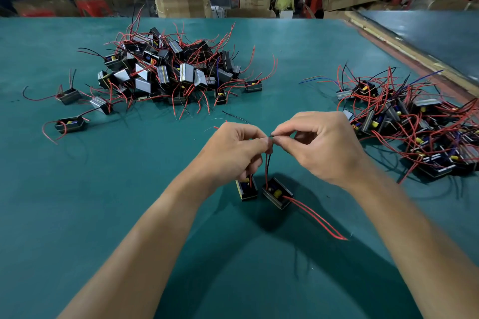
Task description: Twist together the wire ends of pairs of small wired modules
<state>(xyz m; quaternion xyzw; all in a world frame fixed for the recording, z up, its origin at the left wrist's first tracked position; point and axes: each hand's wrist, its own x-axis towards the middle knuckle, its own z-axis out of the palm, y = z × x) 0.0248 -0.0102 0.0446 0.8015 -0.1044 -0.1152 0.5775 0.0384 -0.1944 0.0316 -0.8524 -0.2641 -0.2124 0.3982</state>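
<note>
Twisting appears to be the step in hand. The left hand (233, 153) pinches the wire ends (271, 136) between thumb and forefinger. Just right of the wire ends, the right hand (321, 147) pinches the same spot with its fingertips.

Below the wire ends are two modules. The left module (247, 190) is partly tucked under the left hand's curled fingers. The right module (277, 195) is tilted, its spare red leads (316, 217) trailing to the lower right.

Next, I judge, the right fingertips must roll the tips round each other while the left holds firm. The fingers hide how far the twist has gone.

Beyond and left of the wire ends lies a loose pile (168, 70) of modules, and to their right a tangled heap (414, 124), probably joined pairs. Everything lies on a green mat (103, 202). Beyond it stand cardboard boxes (184, 4), blurred.
</note>
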